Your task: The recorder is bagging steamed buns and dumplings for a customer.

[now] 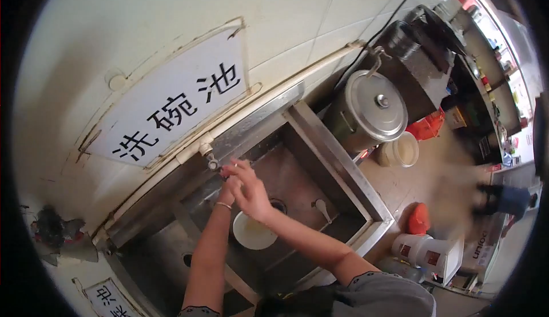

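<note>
My right hand overlaps my left hand just below the metal tap on the wall pipe. Both are over a stainless steel sink. The right fingers are spread and partly cover the left hand; something small and pinkish shows at the fingertips, too unclear to name. Under my right wrist, a white bowl with yellowish contents sits in the basin beside the drain. A white spoon lies on the basin floor to the right.
Beyond the sink's right rim stands a large lidded steel pot, with a round tub beside it. White buckets and a red bag are on the floor. A blurred person is at the far right.
</note>
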### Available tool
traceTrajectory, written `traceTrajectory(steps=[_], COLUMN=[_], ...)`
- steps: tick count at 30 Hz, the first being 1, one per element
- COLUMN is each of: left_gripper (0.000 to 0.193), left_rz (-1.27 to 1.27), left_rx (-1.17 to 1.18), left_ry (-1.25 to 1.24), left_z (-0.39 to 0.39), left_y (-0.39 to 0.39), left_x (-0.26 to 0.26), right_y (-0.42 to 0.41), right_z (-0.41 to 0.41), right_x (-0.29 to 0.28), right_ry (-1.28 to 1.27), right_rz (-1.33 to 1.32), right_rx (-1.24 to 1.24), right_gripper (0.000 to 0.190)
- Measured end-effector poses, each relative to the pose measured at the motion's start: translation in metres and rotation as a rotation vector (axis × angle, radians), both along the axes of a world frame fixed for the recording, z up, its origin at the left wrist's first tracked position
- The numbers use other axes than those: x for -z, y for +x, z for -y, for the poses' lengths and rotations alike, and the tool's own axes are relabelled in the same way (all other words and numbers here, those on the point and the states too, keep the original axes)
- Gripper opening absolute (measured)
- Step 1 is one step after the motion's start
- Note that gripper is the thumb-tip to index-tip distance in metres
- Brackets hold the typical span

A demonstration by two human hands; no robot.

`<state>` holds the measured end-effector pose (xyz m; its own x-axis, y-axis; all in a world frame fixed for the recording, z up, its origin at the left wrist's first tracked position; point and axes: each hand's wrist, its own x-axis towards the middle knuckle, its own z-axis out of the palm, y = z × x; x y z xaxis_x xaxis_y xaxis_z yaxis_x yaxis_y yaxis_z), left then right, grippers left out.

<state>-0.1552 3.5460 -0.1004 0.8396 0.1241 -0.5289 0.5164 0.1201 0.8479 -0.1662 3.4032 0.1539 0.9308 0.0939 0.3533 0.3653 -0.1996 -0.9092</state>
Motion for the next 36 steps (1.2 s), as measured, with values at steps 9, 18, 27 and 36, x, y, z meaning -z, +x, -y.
traceTrajectory(steps=[9, 18, 27, 36], left_gripper=[0.037, 0.024, 0.025, 0.037], left_rz=[0.337, 0.374, 0.158, -0.003], left_rx=[0.212, 0.362, -0.056, -0.306], left_ry=[-0.594, -0.13, 0.068, -0.477], left_z=[-0.09, 0.027, 0.004, -0.019], left_y=[-0.03, -0.018, -0.043, -0.033], left_x=[0.099, -0.079, -0.156, -0.102], right_y=[-0.042, -0.07, -0.103, -0.015], right_z=[-0.028, 0.073, 0.091, 0.01], right_x=[0.003, 0.053, 0.073, -0.023], right_ry=[-0.114, 0.121, -0.014, -0.087], right_rz=[0.185, -0.584, -0.585, -0.094], right_rx=[0.054, -0.193, 0.016, -0.041], right_gripper=[0.029, 0.029, 0.042, 0.041])
